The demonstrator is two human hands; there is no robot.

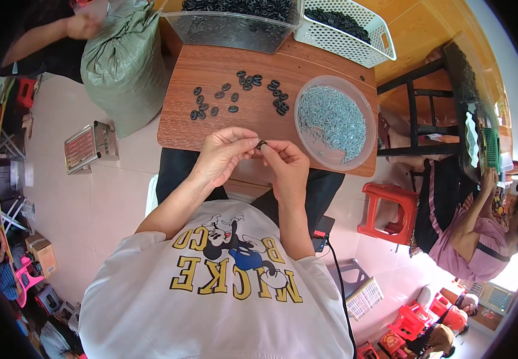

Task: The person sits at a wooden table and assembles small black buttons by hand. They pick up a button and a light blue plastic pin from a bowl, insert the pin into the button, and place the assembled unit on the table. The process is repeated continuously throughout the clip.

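My left hand and my right hand meet just off the near edge of the wooden table, fingertips pinched together. Between them is a small black oval piece, mostly covered by my fingers. Beyond my hands, several like black oval pieces with holes lie scattered on the tabletop. To the right of my right hand stands a round clear tub full of small silvery screws or pins; they are too small to tell which.
At the table's far side stand a clear bin and a white perforated basket, both holding black pieces. A green sack is at the left, near another person's arm. Red stool and a seated person are at right.
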